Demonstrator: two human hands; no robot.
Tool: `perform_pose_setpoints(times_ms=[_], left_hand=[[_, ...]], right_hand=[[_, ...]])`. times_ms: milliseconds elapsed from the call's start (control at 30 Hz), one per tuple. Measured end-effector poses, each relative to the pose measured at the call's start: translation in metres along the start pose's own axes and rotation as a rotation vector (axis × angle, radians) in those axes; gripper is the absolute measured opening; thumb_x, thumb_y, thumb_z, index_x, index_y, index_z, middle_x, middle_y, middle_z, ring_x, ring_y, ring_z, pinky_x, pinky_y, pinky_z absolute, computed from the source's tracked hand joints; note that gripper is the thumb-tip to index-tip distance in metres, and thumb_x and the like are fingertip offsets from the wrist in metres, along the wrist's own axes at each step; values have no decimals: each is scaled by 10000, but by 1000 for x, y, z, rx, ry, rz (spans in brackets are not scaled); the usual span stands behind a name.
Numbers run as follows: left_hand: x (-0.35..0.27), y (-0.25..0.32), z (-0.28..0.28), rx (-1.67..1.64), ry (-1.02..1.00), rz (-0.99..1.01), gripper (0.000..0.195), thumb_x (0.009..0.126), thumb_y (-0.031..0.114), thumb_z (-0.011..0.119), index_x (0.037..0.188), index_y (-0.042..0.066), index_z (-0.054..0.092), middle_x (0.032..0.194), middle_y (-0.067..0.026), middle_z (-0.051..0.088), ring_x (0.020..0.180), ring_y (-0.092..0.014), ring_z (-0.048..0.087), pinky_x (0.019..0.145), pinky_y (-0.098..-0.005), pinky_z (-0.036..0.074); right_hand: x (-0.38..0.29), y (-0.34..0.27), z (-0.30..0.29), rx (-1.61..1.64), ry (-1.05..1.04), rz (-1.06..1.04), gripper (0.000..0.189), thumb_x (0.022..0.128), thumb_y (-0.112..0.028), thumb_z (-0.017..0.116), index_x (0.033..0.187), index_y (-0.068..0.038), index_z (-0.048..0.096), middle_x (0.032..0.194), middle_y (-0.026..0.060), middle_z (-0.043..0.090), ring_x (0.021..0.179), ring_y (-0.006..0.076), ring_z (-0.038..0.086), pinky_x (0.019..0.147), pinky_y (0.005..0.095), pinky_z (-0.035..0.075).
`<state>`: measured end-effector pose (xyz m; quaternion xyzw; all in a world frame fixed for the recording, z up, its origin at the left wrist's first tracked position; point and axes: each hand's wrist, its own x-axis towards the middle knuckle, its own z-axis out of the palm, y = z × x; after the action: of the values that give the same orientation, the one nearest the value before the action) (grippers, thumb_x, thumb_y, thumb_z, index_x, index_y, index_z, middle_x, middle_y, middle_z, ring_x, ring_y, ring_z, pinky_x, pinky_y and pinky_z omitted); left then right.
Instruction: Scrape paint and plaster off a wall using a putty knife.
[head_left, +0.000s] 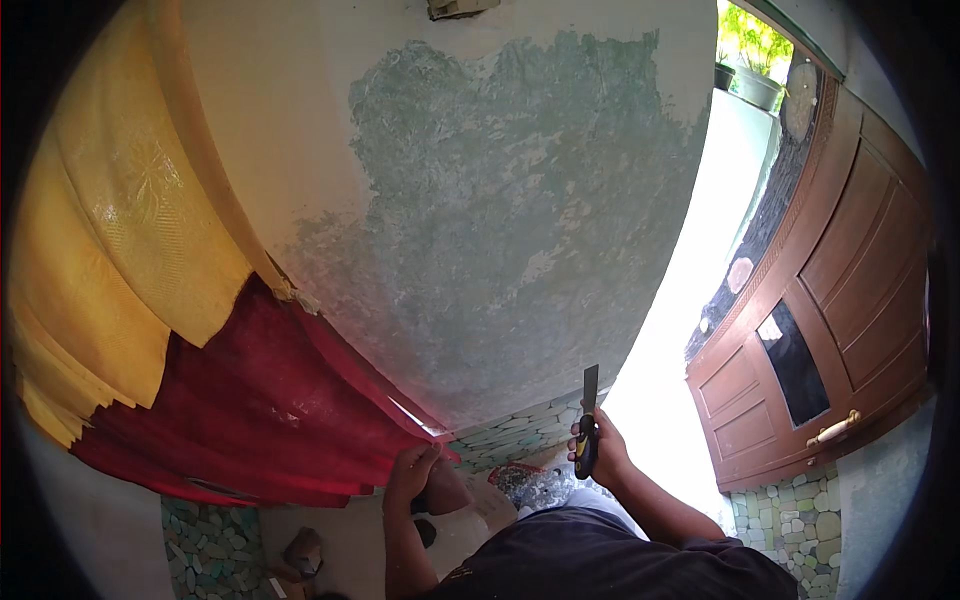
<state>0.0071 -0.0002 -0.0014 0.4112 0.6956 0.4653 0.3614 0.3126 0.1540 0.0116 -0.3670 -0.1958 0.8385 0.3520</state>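
Observation:
My right hand (609, 450) grips a putty knife (587, 427) by its black-and-yellow handle. The flat metal blade points up, in front of the lower wall. My left hand (410, 472) has its fingers curled beside the lower corner of a dark red curtain (300, 405); whether it pinches the cloth cannot be made out. Ahead stands a painted wall (255, 135) with a large rough grey-green patch (517, 195) where the paint is gone. Pale flecks remain on that patch.
A yellow curtain layer (127, 225) hangs over the red one at left. On the right is an open brown wooden door (832, 322) with a handle (834, 429), beside a bright doorway (667, 390). Stone-patterned tiles (517, 431) line the wall's base. Debris (544, 480) lies on the floor.

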Motion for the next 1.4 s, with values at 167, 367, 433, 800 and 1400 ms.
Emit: perform_pose_setpoints(times_ms=[167,367,433,800,1400], left_hand=[[-5,4,3,-56,16,4,352,938,303,545,823,-10,658,688,-9,584,659,-73,500,612,-237,400],[-20,11,9,7,95,-26,328,940,289,540,840,1,662,681,5,559,664,-75,498,612,-243,401],[-27,8,8,41,111,-6,325,939,287,540,845,0,659,678,10,549,662,-75,493,612,-246,401],[-34,17,36,106,44,-48,312,934,279,542,890,-4,665,725,-4,592,696,-80,520,651,-242,412],[-60,19,59,-3,124,-30,369,930,335,545,871,-4,679,679,8,568,655,-67,500,623,-236,409]], right_hand=[[5,-3,-5,-36,-48,16,350,969,-435,369,980,-95,451,815,80,535,622,229,553,547,377,483],[6,-32,22,-216,-145,-207,346,963,-328,451,1226,-107,407,780,73,520,530,197,564,468,326,484],[4,-59,46,-512,-256,-431,516,948,-190,502,1418,-122,300,741,50,501,477,152,562,422,275,469],[-52,-227,188,-1462,-30,-1411,497,881,-160,567,1356,-138,423,867,165,530,754,336,597,668,421,469],[-59,-230,282,-1629,-112,-1600,405,925,-212,486,1317,-114,454,898,205,553,755,397,595,692,488,470]])
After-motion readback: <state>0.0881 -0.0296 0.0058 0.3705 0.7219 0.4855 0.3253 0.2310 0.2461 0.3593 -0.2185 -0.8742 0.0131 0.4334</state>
